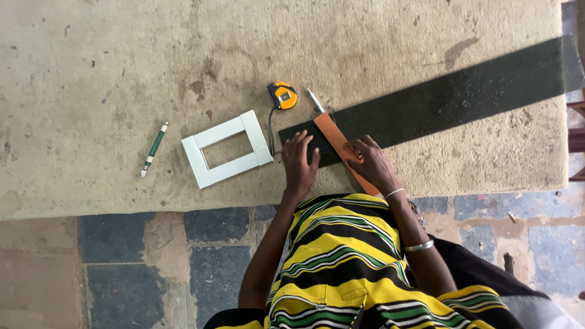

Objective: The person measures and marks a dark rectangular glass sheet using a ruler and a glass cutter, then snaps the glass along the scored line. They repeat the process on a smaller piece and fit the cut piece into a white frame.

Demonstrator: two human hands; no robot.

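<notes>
The right hand (370, 163) presses its fingers down on an orange ruler (342, 149) laid slantwise across the near end of a long black strip (426, 106), not curled around it. The left hand (300, 163) lies flat and open on the strip's end. Just beyond sit a yellow tape measure (283, 95) and a white pen (315, 101); left of them, a white frame (226, 156) and a green pen (155, 148) on the tan table (122, 73).

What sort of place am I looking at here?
Probably a small craft or tailoring workshop: a worn padded worktable holds a long black strip, a tape measure and a white rectangular frame, above a patchy tiled floor.
</notes>
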